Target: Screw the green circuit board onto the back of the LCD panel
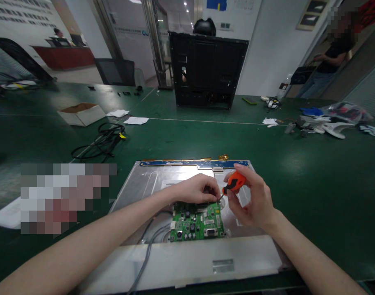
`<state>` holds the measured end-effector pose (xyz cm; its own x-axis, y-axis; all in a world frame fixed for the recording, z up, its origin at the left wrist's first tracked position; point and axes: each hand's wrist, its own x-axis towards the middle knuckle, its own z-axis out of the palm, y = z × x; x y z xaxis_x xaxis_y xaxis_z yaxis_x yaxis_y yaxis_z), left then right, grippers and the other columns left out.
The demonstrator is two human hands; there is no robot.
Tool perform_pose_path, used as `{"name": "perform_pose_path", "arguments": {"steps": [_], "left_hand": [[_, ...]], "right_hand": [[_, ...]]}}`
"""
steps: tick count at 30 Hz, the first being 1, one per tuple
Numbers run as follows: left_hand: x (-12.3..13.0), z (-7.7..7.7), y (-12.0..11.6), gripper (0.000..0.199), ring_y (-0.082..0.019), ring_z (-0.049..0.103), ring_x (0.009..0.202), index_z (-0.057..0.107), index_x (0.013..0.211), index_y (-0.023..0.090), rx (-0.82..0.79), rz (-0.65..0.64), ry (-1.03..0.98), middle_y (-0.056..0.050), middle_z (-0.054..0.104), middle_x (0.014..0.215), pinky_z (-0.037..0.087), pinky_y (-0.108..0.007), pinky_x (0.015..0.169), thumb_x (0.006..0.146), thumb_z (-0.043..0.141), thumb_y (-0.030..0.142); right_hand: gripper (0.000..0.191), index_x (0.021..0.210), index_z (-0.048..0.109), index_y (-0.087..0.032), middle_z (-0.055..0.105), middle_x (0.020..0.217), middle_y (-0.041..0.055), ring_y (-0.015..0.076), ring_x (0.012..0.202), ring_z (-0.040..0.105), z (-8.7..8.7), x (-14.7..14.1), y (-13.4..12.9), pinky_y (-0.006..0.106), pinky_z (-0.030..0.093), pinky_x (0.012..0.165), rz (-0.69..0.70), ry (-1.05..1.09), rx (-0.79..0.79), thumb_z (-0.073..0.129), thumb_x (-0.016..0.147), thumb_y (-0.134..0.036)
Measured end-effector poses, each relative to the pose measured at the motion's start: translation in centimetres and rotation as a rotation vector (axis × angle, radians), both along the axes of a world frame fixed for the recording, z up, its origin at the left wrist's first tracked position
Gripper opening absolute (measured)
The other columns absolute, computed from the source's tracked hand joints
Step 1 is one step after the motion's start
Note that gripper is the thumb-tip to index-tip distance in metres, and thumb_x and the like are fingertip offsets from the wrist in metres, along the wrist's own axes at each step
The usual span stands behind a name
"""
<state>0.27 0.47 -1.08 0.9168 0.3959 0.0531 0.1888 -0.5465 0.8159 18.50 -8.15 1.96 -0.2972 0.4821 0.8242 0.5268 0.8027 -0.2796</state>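
A bare LCD panel (138, 192) lies back side up in front of me, with a green circuit board (199, 223) on its metal back. My right hand (256, 200) is closed around the orange and black handle of a screwdriver (235, 181). The screwdriver tilts down to the left, and its tip meets the board's upper right corner. There, my left hand (198, 188) has its fingertips pressed together by the tip; what they pinch, if anything, is hidden. Grey cables (152, 246) run from the board's left side. A blue circuit strip (187, 164) lines the panel's far edge.
A black monitor housing (208, 69) stands upright at the back of the green table (298, 172). Left of the panel are a coiled black cable (104, 141) and an open box (81, 114). Plastic bags (344, 112) and loose parts lie far right. One person (331, 57) stands beyond.
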Motion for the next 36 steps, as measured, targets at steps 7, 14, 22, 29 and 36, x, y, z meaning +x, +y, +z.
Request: {"name": "perform_pose_path", "arguments": {"steps": [7,14,22,29,36], "left_hand": [[-0.03,-0.10,0.11,0.007,-0.014,0.060,0.074,0.071,0.088,0.015,0.006,-0.002,0.000,-0.001,0.068,0.083,0.046,-0.023,0.068,0.082,0.068,0.017],[-0.02,-0.02,0.09,0.004,-0.014,0.060,0.074,0.069,0.083,0.014,0.007,-0.004,-0.013,-0.001,0.066,0.081,0.046,-0.024,0.068,0.083,0.066,0.016],[0.05,0.29,-0.10,0.004,-0.013,0.057,0.069,0.069,0.081,0.015,0.005,0.010,-0.009,0.001,0.064,0.074,0.044,-0.022,0.065,0.082,0.066,0.018],[-0.01,-0.23,-0.04,0.007,-0.015,0.060,0.073,0.070,0.087,0.014,0.001,0.001,-0.012,-0.002,0.067,0.081,0.046,-0.023,0.067,0.082,0.065,0.014],[-0.11,-0.28,0.12,0.006,-0.015,0.061,0.075,0.069,0.087,0.014,0.013,-0.010,-0.020,-0.003,0.068,0.083,0.046,-0.024,0.068,0.083,0.065,0.015]], "right_hand": [[0.065,0.143,0.032,-0.020,0.058,0.073,-0.0024,0.0130,0.052,0.055,-0.45,-0.06,0.14,0.025,0.049,0.044,-0.080,-0.003,0.044,0.055,0.083,-0.011],[0.064,0.144,0.032,-0.022,0.062,0.075,-0.0016,0.0142,0.054,0.056,-0.48,-0.03,0.30,0.025,0.047,0.042,-0.103,-0.028,0.110,0.059,0.086,-0.017],[0.065,0.143,0.030,-0.021,0.060,0.075,-0.0017,0.0130,0.053,0.054,-0.10,-0.10,0.03,0.025,0.050,0.044,-0.063,-0.029,0.050,0.054,0.083,-0.013],[0.066,0.144,0.031,-0.019,0.060,0.075,-0.0013,0.0133,0.055,0.057,-0.38,-0.02,0.11,0.026,0.053,0.048,-0.049,-0.006,0.030,0.054,0.083,-0.011],[0.066,0.143,0.032,-0.019,0.060,0.076,-0.0017,0.0123,0.052,0.054,-0.53,-0.07,0.16,0.024,0.048,0.042,-0.078,-0.012,0.078,0.058,0.083,-0.011]]}}
